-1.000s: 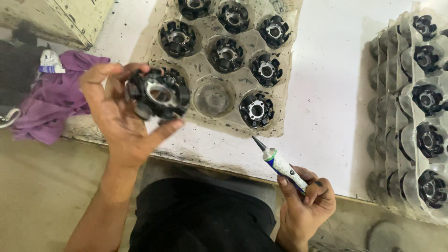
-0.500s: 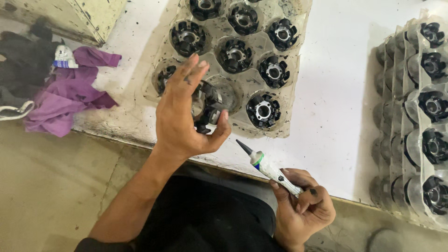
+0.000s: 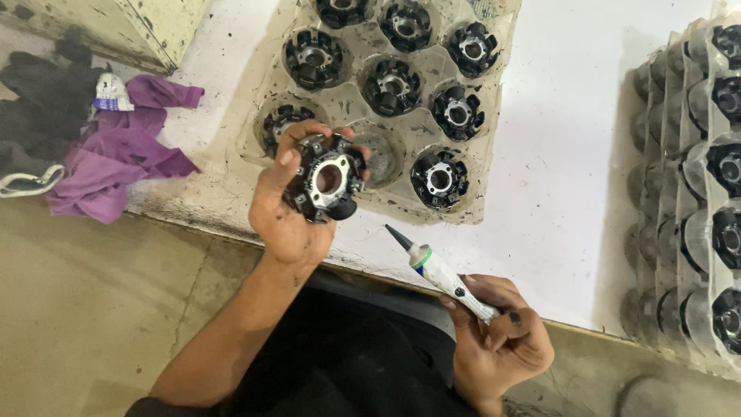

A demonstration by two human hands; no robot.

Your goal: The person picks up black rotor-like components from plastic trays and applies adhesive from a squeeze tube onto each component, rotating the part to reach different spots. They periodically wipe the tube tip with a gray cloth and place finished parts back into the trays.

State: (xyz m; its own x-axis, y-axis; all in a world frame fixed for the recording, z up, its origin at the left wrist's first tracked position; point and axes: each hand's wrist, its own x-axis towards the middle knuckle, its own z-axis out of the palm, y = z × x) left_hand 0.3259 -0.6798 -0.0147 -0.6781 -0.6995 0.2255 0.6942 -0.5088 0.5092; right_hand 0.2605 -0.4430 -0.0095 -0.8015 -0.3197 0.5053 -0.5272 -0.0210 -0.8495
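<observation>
My left hand [image 3: 287, 208] grips a round black stator part [image 3: 326, 179] with a silver centre plate, held face up above the near edge of a clear plastic tray [image 3: 255, 143]. The tray holds several more black stator parts [image 3: 440, 179] in round pockets, and one pocket [image 3: 380, 154] right behind the held part has nothing in it. My right hand [image 3: 500, 340] is closed around a white glue tube [image 3: 438, 272] with a dark pointed nozzle, its tip aimed up and left toward the held part, a short gap away.
The tray lies on a white tabletop [image 3: 571, 154]. A stack of clear trays with more black parts [image 3: 714, 201] stands at the right edge. A purple rag [image 3: 116, 158] and dark cloth [image 3: 38, 116] lie at the left. Bare floor [image 3: 93, 309] lies below.
My left hand has turned the stator part over from palm-down to face up, showing its silver centre. The right hand with the tube has barely moved.
</observation>
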